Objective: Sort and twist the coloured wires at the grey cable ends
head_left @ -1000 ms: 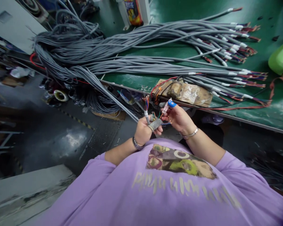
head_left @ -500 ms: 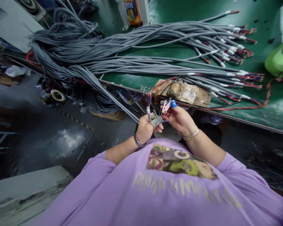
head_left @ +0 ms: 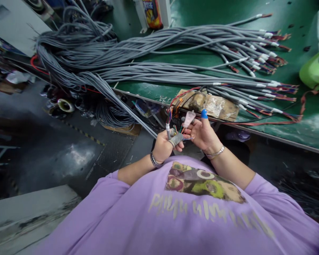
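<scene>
My left hand (head_left: 163, 145) grips a short grey cable end (head_left: 168, 131) with coloured wires fanning out of its top. Its thumb wears a grey wrap (head_left: 176, 139). Thin coloured wires (head_left: 178, 129) stick up between my two hands. My right hand (head_left: 206, 136) is close beside it, palm turned up, its blue-capped thumb (head_left: 204, 113) lifted away from the fingers. A blurred pink clip (head_left: 189, 119) rests against those fingers, which partly hide how it is held. Fingertips of the right hand meet the fine wires near the left thumb.
Long bundles of grey cables (head_left: 149, 42) with stripped ends cover the green bench (head_left: 212, 14). A taped wooden block (head_left: 218, 106) sits at the bench edge just beyond my hands. At the right stands a light-green basket (head_left: 315, 71); cable coils (head_left: 114, 115) lie below the bench.
My right thumb has lifted away from the pink clip, and the hand has opened wider. The clip has turned slightly and is blurred. My left hand keeps its hold on the cable.
</scene>
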`<state>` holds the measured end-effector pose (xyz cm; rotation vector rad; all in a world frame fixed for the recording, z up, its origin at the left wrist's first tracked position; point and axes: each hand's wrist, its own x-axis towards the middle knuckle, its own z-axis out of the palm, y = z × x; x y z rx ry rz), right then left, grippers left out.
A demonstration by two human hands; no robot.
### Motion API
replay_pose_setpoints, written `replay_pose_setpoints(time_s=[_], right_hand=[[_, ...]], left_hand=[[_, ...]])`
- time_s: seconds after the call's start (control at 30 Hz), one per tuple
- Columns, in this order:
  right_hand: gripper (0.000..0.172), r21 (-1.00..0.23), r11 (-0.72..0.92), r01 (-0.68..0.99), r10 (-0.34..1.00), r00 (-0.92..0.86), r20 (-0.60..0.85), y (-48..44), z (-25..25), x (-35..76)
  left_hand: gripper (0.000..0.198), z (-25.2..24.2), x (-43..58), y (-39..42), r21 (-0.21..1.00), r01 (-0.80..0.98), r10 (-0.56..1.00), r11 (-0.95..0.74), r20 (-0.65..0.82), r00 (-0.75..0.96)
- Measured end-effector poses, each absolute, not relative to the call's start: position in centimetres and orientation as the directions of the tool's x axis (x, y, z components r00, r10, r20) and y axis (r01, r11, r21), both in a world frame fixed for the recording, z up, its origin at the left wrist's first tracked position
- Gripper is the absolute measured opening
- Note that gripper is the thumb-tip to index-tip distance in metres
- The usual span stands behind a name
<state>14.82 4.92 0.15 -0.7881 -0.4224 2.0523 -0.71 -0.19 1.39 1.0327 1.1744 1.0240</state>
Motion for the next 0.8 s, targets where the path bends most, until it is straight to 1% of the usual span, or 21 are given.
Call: replay_pose_setpoints(time_s=[0.03,0.1,0.23,0.3,0.37,0.47,0.53,0.6,0.7,0.8], right_hand=[[0.064,-0.56,-0.571,-0.6,0.821,-0.426,-0.38,5.1,0.2,14.9],[0.06,-0.571,-0.576,-0.585,0.817,-0.422,-0.392,5.3,0.3,14.9],[0.036,-0.591,-0.52,-0.616,0.853,-0.349,-0.387,5.5,-0.1,14.5],[0.03,-0.604,-0.471,-0.643,0.881,-0.312,-0.355,5.4,-0.6,14.3],[0.034,-0.62,-0.427,-0.658,0.904,-0.298,-0.306,5.3,-1.2,14.1],[0.044,-0.639,-0.38,-0.669,0.924,-0.302,-0.234,5.4,-2.0,13.8],[0.049,-0.631,-0.396,-0.667,0.917,-0.322,-0.235,5.6,-2.4,13.5],[0.053,-0.604,-0.44,-0.665,0.898,-0.346,-0.273,5.9,-2.6,13.3],[0.053,-0.55,-0.476,-0.687,0.88,-0.368,-0.302,6.2,-2.7,12.9],[0.047,-0.493,-0.467,-0.734,0.884,-0.363,-0.295,6.4,-2.7,12.7]], left_hand=[[0.035,1.4,-0.8,-0.3,0.975,-0.089,0.976,0.205,-0.196,0.095],[0.033,1.4,-0.9,-0.5,0.976,-0.117,0.981,0.186,-0.177,0.079],[0.033,1.3,-0.9,-0.3,0.975,-0.131,0.984,0.177,-0.173,0.043],[0.034,1.3,-0.7,0.0,0.975,-0.121,0.983,0.183,-0.182,0.024],[0.036,1.5,-0.5,0.3,0.975,-0.106,0.981,0.195,-0.195,0.013],[0.037,1.6,-0.3,0.6,0.973,-0.095,0.978,0.211,-0.21,0.019],[0.036,1.6,-0.2,0.8,0.97,-0.105,0.976,0.218,-0.216,0.035],[0.036,1.6,-0.1,0.8,0.966,-0.121,0.974,0.228,-0.224,0.046],[0.036,1.7,0.0,0.9,0.961,-0.125,0.969,0.247,-0.244,0.04],[0.037,1.6,0.0,0.9,0.96,-0.104,0.966,0.26,-0.258,0.032]])
